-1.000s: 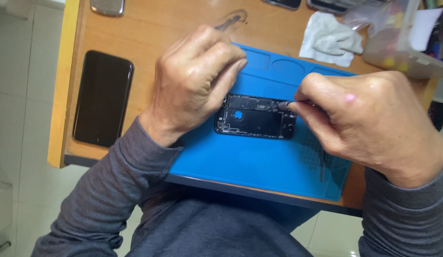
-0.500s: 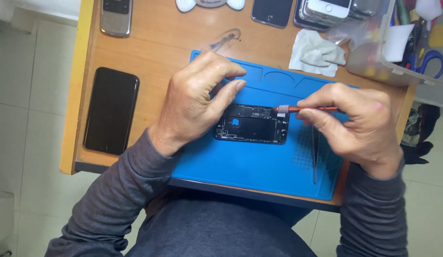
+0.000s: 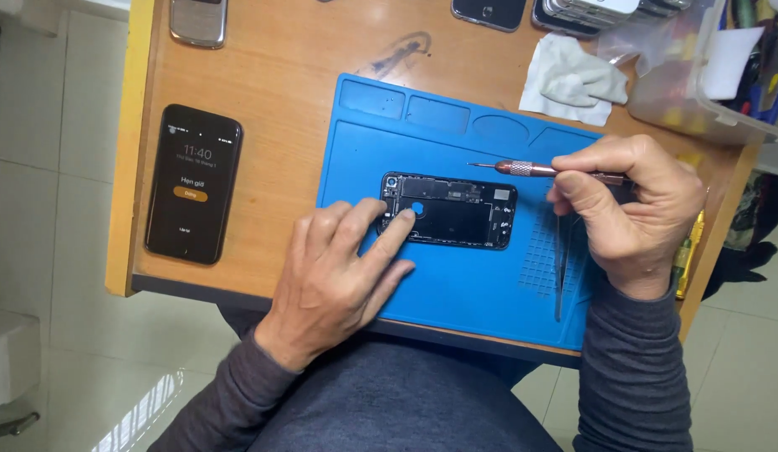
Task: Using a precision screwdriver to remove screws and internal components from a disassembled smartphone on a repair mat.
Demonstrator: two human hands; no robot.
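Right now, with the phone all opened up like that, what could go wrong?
The screwdriver in the right hand points its sharp tip over the opened phone; a slip might scratch the bare parts inside. The left hand only rests fingertips on the phone's end, so it could slide on the blue mat. The tweezers lie near the right wrist and might get knocked.

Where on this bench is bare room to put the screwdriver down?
Bare wood lies between the lit phone and the blue mat, and above the mat's left corner. The mat's lower strip, between left hand and tweezers, is bare. Crowded: top right, with cloth, stacked phones, plastic tub.
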